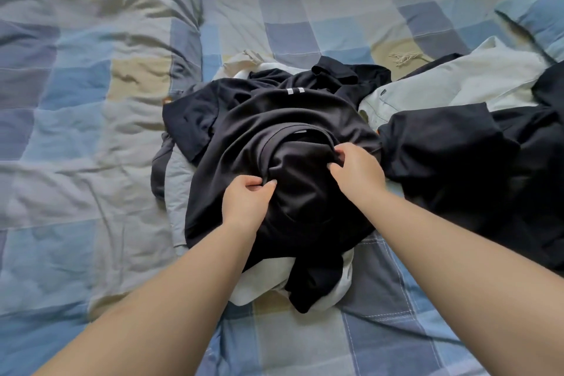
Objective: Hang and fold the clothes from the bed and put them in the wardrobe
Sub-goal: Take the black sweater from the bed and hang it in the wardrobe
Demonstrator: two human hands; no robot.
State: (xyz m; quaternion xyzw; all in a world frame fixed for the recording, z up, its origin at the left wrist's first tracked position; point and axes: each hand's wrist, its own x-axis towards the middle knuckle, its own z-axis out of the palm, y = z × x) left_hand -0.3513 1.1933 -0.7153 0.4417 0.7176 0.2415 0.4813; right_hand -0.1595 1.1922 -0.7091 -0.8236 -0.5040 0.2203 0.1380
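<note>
Black t-shirt [274, 131] atop clothes pile mid-bed [305, 9]. Left hand [244, 201] grip pinching collar at near-left side; right hand [357, 171] grip pinching collar at right. Checked duvet [76, 101] left.

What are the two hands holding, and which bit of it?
Both hands pinch the black T-shirt at its neckline: the left hand at the near-left of the collar, the right hand at its right side.
</note>
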